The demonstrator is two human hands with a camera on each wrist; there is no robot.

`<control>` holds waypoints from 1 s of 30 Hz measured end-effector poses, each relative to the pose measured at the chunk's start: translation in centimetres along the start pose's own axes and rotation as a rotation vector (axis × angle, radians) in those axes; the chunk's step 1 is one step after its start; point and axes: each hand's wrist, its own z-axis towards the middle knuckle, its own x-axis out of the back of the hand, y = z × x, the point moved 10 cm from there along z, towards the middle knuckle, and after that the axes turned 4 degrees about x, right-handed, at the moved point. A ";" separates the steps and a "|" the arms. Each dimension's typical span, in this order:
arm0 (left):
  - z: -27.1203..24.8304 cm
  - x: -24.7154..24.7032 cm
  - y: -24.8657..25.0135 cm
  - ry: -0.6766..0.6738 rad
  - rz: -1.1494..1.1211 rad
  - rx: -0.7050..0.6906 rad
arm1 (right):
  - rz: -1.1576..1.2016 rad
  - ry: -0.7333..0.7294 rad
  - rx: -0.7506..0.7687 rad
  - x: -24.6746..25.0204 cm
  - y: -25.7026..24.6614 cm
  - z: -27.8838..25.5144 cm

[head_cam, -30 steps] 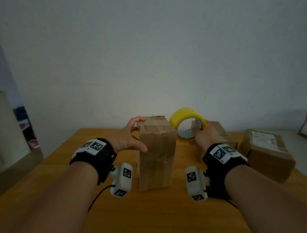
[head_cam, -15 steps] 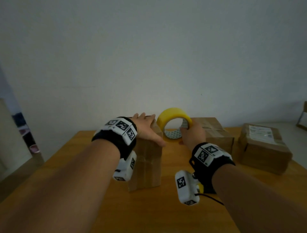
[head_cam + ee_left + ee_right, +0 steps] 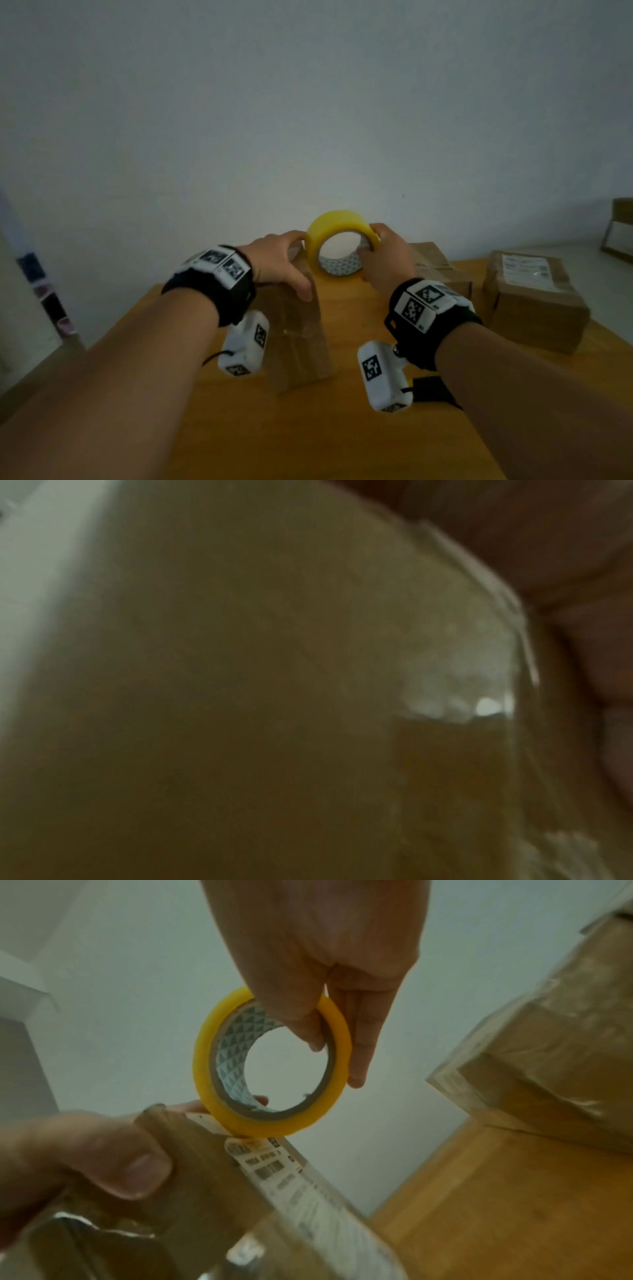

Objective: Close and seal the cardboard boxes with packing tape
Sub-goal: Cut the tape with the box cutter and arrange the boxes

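The box [image 3: 294,329] stands upright on my table [image 3: 342,428], near the middle, and my left hand [image 3: 279,262] sits on its top end, fingers draped over the far edge and thumb pressed down the near face, gripping it. My left wrist view is a blur of brown cardboard with a glossy patch, so it adds little. My right hand [image 3: 385,258] holds the tape roll [image 3: 339,245] upright just beside the left hand, thumb inside the core and fingers curled round the yellow outer rim. In the right wrist view the roll's lower edge touches the top corner of the box, right by a white label [image 3: 291,1183] on its side, with my left thumb [image 3: 137,1172] clamped on the cardboard close below. Two more boxes sit to the right: one [image 3: 435,270] partly behind my right hand, another [image 3: 534,301] further right, bearing a label.
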 end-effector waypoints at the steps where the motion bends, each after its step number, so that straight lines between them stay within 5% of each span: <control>1: -0.2 0.6 -0.1 0.045 -0.123 -0.032 | -0.005 0.026 0.017 0.5 -0.8 0.5; 5: -1.4 2.4 -1.4 0.335 -0.229 -0.105 | 0.060 0.099 0.048 1.1 -3.1 1.8; 9: -2.3 0.9 -3.8 0.424 -0.197 -0.116 | 0.040 0.055 0.093 -1.4 -4.0 1.2; 15: -2.3 -0.8 -8.6 0.110 -0.314 0.046 | -0.031 -0.037 0.123 -5.1 -4.3 0.9; 21: -2.5 -5.7 -9.4 -0.060 -0.350 0.048 | -0.040 -0.184 0.242 -9.6 -4.0 -1.4; 30: -1.6 -6.6 -9.8 0.018 -0.455 0.099 | -0.006 -0.248 0.135 -9.7 -1.1 -0.7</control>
